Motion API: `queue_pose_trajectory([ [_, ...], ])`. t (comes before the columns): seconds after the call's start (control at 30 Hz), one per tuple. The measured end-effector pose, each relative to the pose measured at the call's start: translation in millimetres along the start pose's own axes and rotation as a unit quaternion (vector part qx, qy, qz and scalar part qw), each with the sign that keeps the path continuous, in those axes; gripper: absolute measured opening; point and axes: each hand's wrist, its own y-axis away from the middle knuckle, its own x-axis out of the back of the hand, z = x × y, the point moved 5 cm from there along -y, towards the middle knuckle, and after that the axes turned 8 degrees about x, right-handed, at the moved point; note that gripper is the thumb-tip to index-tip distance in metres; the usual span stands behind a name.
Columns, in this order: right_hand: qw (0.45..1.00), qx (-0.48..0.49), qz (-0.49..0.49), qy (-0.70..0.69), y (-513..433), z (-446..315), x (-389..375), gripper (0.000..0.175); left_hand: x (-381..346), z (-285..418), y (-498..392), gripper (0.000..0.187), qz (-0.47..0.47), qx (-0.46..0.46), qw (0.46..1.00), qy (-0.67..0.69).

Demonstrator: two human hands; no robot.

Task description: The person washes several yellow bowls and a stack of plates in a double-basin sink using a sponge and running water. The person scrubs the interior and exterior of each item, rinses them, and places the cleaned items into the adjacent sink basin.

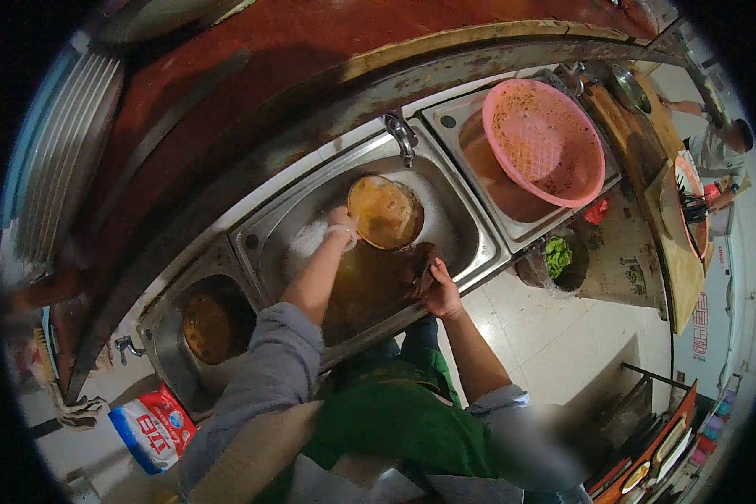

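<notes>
A double row of stainless-steel sinks lies before me, and the middle sink holds murky brown water with white suds. My left hand grips the left rim of a round yellowish bowl, which is tilted above the water. What coats or fills the bowl's inside cannot be made out for certain. A dark brown rag or scouring pad is pinched in my right hand near the sink's front edge. Behind the bowl, a chrome faucet reaches over the basin.
A soiled pink plastic basket leans in the right sink. The small left sink contains a brownish round object. A lined bin with green leaves stands at right. A detergent packet lies at lower left. Another person is at far right.
</notes>
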Motion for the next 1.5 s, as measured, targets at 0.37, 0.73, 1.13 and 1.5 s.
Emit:
queue_pose_trajectory([
  [0.37, 0.794, -0.064, -0.002, 0.604, -33, 41, 10, 0.064, 126, -49, 101, 0.013, 0.261, -0.239, 0.804, -0.478],
  [0.73, 0.466, -0.094, -0.323, 0.818, -45, 230, 11, 0.056, 76, -153, 123, 0.019, 0.084, 0.1, 0.991, -0.039],
  [1.13, 0.635, 0.09, -0.468, 0.608, -66, 257, -8, 0.039, 40, -226, 57, 0.058, -0.117, 0.206, 0.96, 0.146],
  [1.5, 0.394, 0.038, -0.302, 0.867, -91, 218, 15, 0.03, 33, -204, 48, 0.059, -0.056, 0.236, 0.924, 0.296],
])
